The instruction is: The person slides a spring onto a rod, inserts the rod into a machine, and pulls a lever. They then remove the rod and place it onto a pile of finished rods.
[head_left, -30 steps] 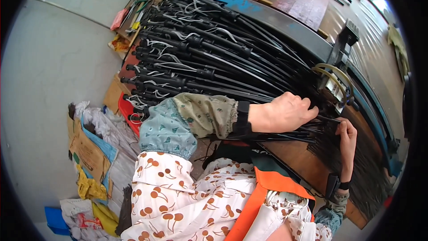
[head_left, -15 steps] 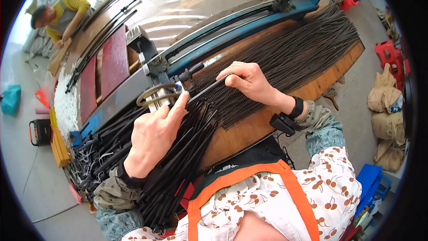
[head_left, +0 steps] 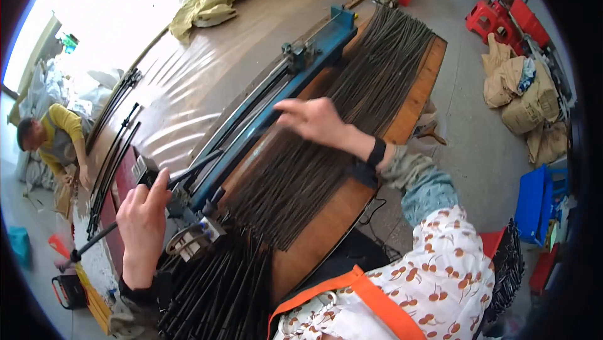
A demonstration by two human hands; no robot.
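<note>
My left hand (head_left: 143, 230) is closed around a long black rod (head_left: 100, 234), which slants from lower left to upper right across the near end of a blue rail machine (head_left: 267, 110). A dark knob-like fitting shows near the rod's lower end. My right hand (head_left: 317, 125) is over the rail, fingers stretched to the left and slightly blurred; nothing shows in them. Below it, many thin dark spring-like rods (head_left: 295, 176) lie side by side on a wooden board (head_left: 326, 227). A round wheel with a metal block (head_left: 190, 242) sits beside my left hand.
A bundle of black rods (head_left: 220, 283) lies nearest me. Finished-looking rods (head_left: 113, 164) rest on the table's far left, where a person in yellow sleeves (head_left: 59, 142) works. Red stools (head_left: 493, 22), brown sacks (head_left: 524, 88) and a blue bin (head_left: 534, 205) stand at right.
My left hand has moved left and now holds the black rod over the machine's near end. My right hand has come off the rod and lifted over the rail. The view has turned right.
</note>
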